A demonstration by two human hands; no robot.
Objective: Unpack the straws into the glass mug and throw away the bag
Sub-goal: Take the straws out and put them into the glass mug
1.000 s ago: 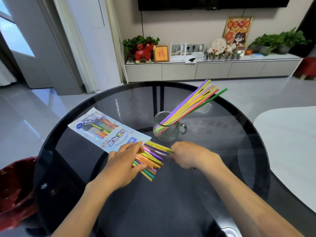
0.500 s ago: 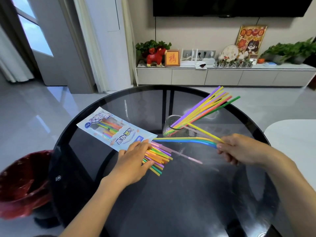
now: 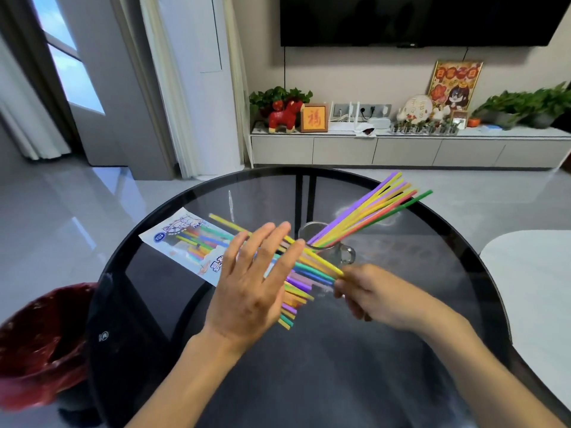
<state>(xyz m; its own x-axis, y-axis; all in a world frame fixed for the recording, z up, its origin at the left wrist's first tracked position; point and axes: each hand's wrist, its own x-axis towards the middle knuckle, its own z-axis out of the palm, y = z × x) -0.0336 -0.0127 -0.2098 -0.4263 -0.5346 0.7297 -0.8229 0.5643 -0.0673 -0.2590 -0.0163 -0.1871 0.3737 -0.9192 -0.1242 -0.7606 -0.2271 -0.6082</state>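
My right hand (image 3: 367, 293) pinches 1 yellow straw (image 3: 312, 253) beside the glass mug (image 3: 332, 248), left hand (image 3: 253, 285) spread open, steadying the bag (image 3: 182, 242).

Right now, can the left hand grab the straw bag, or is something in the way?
Probably yes. The left hand hovers open right above the near end of the bag, with only loose straws beneath its fingers. The right hand is off to the side pinching a yellow straw.
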